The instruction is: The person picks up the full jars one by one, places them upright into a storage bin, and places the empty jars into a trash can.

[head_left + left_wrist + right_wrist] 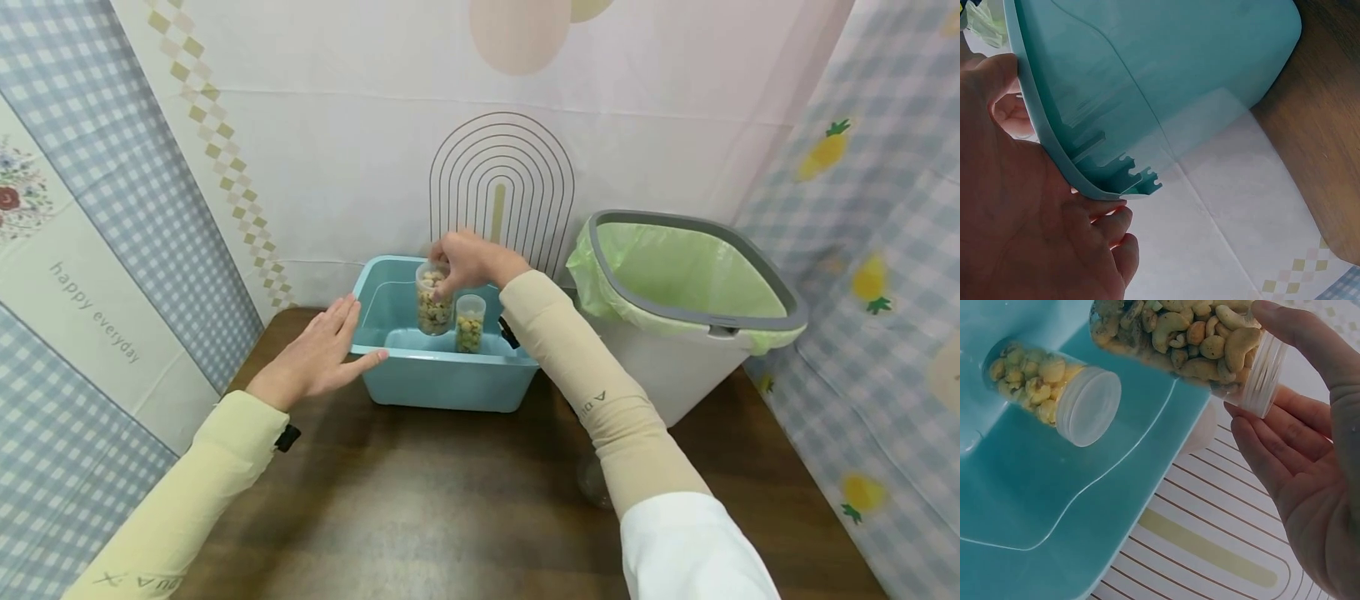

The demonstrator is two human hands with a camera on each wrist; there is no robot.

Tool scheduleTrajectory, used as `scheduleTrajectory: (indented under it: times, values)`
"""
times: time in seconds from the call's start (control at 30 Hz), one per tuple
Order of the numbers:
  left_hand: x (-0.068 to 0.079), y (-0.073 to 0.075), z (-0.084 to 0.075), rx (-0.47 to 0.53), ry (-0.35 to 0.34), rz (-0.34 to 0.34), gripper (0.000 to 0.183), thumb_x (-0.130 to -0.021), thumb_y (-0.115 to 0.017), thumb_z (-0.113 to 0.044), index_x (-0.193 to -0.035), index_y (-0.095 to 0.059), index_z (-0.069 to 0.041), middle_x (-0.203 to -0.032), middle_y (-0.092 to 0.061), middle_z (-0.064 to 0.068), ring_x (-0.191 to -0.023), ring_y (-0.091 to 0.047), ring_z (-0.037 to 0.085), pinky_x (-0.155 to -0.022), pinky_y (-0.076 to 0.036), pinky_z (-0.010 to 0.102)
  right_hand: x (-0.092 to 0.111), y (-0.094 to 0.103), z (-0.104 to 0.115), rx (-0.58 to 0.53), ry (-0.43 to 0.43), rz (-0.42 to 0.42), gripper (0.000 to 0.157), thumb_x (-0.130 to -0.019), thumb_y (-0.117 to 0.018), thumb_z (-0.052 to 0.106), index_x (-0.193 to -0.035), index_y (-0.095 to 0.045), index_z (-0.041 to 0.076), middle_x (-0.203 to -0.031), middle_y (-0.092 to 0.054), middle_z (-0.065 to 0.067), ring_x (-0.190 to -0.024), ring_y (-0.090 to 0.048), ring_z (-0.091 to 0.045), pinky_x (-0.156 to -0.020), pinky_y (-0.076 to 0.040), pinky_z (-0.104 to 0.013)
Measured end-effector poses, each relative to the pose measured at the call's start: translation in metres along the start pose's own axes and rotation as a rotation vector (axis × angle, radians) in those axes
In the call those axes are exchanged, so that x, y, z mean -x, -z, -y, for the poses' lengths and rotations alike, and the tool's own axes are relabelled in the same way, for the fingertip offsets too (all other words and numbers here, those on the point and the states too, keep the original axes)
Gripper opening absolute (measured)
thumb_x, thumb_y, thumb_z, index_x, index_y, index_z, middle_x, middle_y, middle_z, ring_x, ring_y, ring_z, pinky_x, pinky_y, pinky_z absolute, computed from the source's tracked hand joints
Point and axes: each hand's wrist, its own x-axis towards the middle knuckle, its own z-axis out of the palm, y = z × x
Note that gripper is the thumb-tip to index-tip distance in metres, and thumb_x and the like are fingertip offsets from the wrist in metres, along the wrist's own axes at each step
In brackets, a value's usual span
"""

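Inside the light blue plastic tub point(447, 383) stands a small clear jar point(469, 332) of pale yellow nuts with a white lid. My right hand point(471, 260) grips a taller clear jar of cashews point(1188, 337) near its lid, thumb on one side and fingers on the other. That cashew jar is over the tub, left of the small jar; the head view does not tell whether its base touches the tub floor. At the tub's left end my left hand point(321, 346) rests against the rim, fingers straight and thumb spread along the front edge.
A white bin point(637, 354) with a grey rim and green liner stands right of the tub on the dark wooden table point(420, 517). A round clear object point(592, 482) lies partly hidden by the right forearm. Patterned cloths hang behind and at both sides.
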Motion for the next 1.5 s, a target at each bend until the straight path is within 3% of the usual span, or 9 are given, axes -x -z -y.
scheduleTrajectory:
  times: [0.13,0.43,0.7,0.93,1.2,1.33,1.43,1.5]
  values:
    - [0.001,0.001,0.0,-0.003,0.0,-0.003,0.103,-0.106,-0.041,-0.067,-0.166,-0.005,0.009,-0.177,-0.002,0.027,-0.165,-0.004,0.046,-0.133,-0.008,0.064,-0.006,-0.005,-0.003,0.014,0.007,0.007,0.035,-0.087,-0.089,0.03,-0.098,-0.065,0.007,-0.083,-0.049,-0.001,-0.08,-0.047,-0.016,-0.069,-0.039,-0.028]
    - [0.001,-0.001,0.0,0.001,0.002,0.003,0.104,-0.106,-0.041,-0.068,-0.166,-0.005,0.009,-0.177,-0.001,0.026,-0.165,-0.004,0.046,-0.133,-0.008,0.064,-0.018,-0.019,-0.012,0.002,0.019,0.064,0.046,-0.086,-0.091,0.026,-0.082,-0.051,0.003,-0.072,-0.039,0.0,-0.067,-0.038,-0.014,-0.063,-0.034,-0.027]
    - [0.0,-0.001,-0.001,0.014,-0.003,0.001,0.104,-0.106,-0.04,-0.068,-0.166,-0.004,0.009,-0.177,-0.001,0.026,-0.165,-0.004,0.045,-0.133,-0.008,0.063,-0.023,-0.03,-0.016,0.059,0.019,0.098,0.04,-0.085,-0.091,0.029,-0.093,-0.061,0.004,-0.074,-0.039,0.002,-0.069,-0.036,-0.013,-0.064,-0.033,-0.028]
    - [0.001,-0.001,0.0,0.008,0.0,-0.004,0.103,-0.107,-0.041,-0.067,-0.166,-0.005,0.009,-0.177,-0.001,0.027,-0.165,-0.003,0.046,-0.133,-0.008,0.064,-0.027,-0.042,-0.019,0.078,0.014,0.151,0.039,-0.086,-0.09,0.031,-0.089,-0.058,0.01,-0.072,-0.038,0.002,-0.067,-0.036,-0.014,-0.065,-0.033,-0.029]
    - [0.002,-0.001,0.0,0.009,-0.004,-0.011,0.102,-0.107,-0.042,-0.066,-0.166,-0.006,0.009,-0.177,-0.002,0.027,-0.165,-0.003,0.047,-0.133,-0.008,0.064,-0.028,-0.048,-0.02,0.053,-0.002,0.175,0.038,-0.086,-0.09,0.03,-0.097,-0.062,0.007,-0.081,-0.044,0.001,-0.079,-0.044,-0.016,-0.072,-0.038,-0.032]
    - [0.002,-0.001,-0.001,0.005,-0.002,-0.013,0.102,-0.107,-0.043,-0.065,-0.166,-0.006,0.009,-0.177,-0.002,0.027,-0.165,-0.003,0.047,-0.133,-0.009,0.063,-0.027,-0.05,-0.017,0.043,-0.027,0.185,0.048,-0.087,-0.09,0.029,-0.124,-0.069,0.006,-0.111,-0.067,-0.004,-0.103,-0.062,-0.018,-0.089,-0.055,-0.033]
    - [0.002,-0.001,-0.001,0.005,-0.005,-0.017,0.102,-0.107,-0.043,-0.065,-0.166,-0.007,0.009,-0.176,-0.003,0.028,-0.164,-0.005,0.047,-0.133,-0.01,0.064,-0.026,-0.051,-0.015,0.042,-0.047,0.19,0.067,-0.087,-0.09,0.029,-0.145,-0.062,0.008,-0.143,-0.065,-0.009,-0.131,-0.061,-0.023,-0.109,-0.055,-0.041]
    - [0.002,-0.002,-0.001,0.001,-0.007,-0.017,0.102,-0.107,-0.043,-0.065,-0.166,-0.007,0.01,-0.176,-0.003,0.028,-0.164,-0.005,0.047,-0.133,-0.01,0.063,-0.027,-0.053,-0.016,0.046,-0.053,0.197,0.068,-0.087,-0.09,0.029,-0.145,-0.062,0.009,-0.144,-0.064,-0.009,-0.132,-0.061,-0.024,-0.109,-0.055,-0.042]
